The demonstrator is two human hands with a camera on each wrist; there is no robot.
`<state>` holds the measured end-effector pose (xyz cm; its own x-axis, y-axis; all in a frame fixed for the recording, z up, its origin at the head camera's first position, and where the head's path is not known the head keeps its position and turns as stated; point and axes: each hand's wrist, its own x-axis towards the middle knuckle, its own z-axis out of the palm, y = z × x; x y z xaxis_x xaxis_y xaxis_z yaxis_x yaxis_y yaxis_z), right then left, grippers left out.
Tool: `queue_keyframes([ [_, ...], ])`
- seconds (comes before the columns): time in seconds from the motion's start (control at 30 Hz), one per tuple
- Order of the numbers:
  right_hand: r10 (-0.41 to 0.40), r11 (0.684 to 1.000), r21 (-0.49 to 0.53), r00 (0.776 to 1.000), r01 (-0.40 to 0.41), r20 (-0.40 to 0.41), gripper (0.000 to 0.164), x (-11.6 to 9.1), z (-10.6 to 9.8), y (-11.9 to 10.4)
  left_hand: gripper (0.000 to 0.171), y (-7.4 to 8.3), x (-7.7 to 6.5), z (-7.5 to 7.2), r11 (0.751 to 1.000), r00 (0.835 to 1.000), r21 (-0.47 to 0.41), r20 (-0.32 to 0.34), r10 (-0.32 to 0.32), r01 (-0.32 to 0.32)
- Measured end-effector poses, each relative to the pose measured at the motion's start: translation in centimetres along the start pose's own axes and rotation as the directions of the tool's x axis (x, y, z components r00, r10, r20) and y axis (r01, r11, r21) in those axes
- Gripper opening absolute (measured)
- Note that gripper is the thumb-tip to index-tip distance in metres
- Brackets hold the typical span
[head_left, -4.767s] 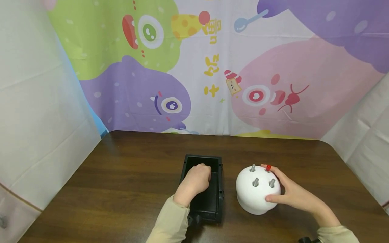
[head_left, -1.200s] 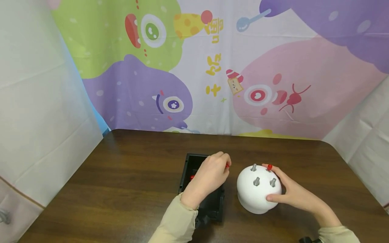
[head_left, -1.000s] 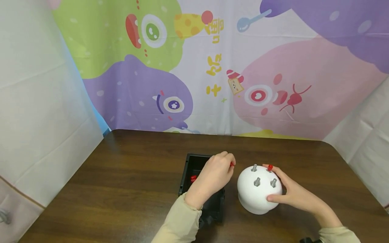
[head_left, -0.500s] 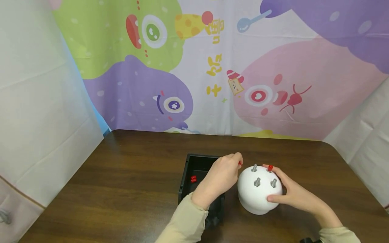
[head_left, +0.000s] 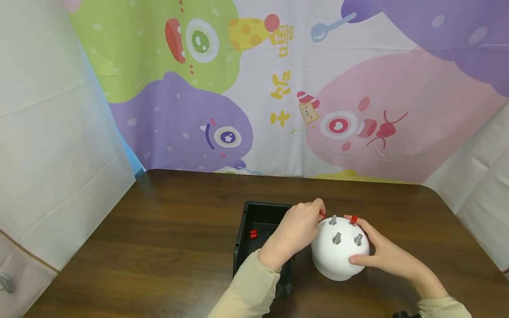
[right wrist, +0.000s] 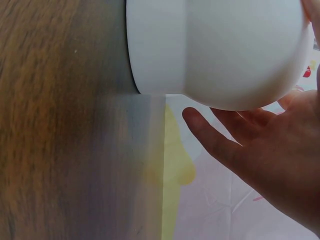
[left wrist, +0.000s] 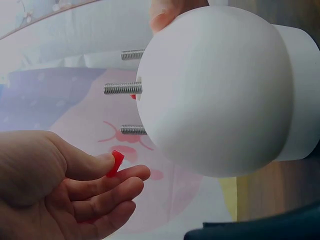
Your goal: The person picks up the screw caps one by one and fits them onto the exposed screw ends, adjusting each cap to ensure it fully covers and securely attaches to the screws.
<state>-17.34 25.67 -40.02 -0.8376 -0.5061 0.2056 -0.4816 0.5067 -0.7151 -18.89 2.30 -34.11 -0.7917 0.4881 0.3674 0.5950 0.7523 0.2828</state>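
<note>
On the table stands a white, rounded dome-shaped body (head_left: 336,256) on a narrower base. Several threaded metal studs (head_left: 337,238) rise from its top, and a small red piece (head_left: 353,219) sits at the far right stud. My left hand (head_left: 294,227) is at the dome's upper left, pinching a small red plastic piece (left wrist: 116,162) between thumb and index finger; the left wrist view shows it apart from the studs (left wrist: 123,88). My right hand (head_left: 383,251) holds the dome from the right, thumb in front and fingers around the far side.
A black open tray (head_left: 237,247) stands left of the dome, partly hidden by my left forearm. Small red pieces (head_left: 253,234) lie inside it. The brown wooden table (head_left: 159,247) ends at a printed cartoon curtain (head_left: 278,132) behind.
From inside the tray, my left hand has come up and moved right to the dome's upper left with a red piece pinched in it. My right hand keeps its hold on the dome.
</note>
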Motion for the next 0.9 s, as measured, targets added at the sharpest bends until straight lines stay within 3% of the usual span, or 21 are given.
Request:
queue_keyframes([
  [0.23, 0.003, 1.000, -0.010, 1.000, -0.003, 0.003, 0.080, 0.0, 0.0, 0.0, 0.007, 0.3, 0.3, 0.3, 0.999, 0.999, -0.025, 0.027, -0.041, 0.042],
  [0.9, 0.010, 1.000, -0.003, 1.000, -0.010, -0.002, 0.081, -0.1, 0.0, -0.1, 0.005, 1.0, 1.1, 0.6, 0.999, 1.000, -0.027, 0.011, -0.018, 0.018],
])
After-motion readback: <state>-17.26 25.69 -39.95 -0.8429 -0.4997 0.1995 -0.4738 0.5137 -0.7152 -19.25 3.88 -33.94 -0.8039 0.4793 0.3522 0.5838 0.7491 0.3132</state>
